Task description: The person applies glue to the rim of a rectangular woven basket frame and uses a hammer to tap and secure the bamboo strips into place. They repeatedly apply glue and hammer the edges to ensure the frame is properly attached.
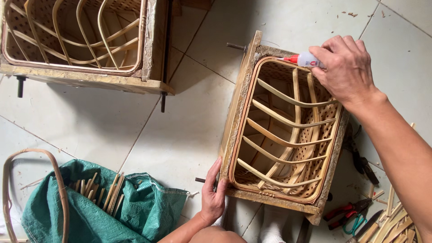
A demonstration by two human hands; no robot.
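Pale tiled floor [180, 130] fills most of what I see, and everything sits straight on it. Next in size is the bamboo basket [288, 130] I am working on, a woven box held inside a rough wooden frame [238, 103], lying right of centre with its open mouth facing up at me and curved bamboo ribs crossing the inside. A second basket in a frame [81, 40] of the same kind lies at the top left, well apart from mine. At the lower left a green woven sack [135, 211] slumps on the tiles with a bundle of bamboo sticks [105, 191] poking out of it, and a bent bamboo hoop [56, 180] rests against its left side. My right hand [346, 67] is at the basket's top right corner, its grip clenched around a small white glue bottle [308, 59] whose red nozzle points left along the upper rim. My left hand [213, 193] is at the frame's lower left corner, fingers spread flat against the wood, grip released and holding nothing. Red-handled pliers [348, 211] and loose bamboo offcuts [391, 222] lie at the lower right, just beside the frame. A dark metal tool [362, 162] lies on the tiles right of the frame.
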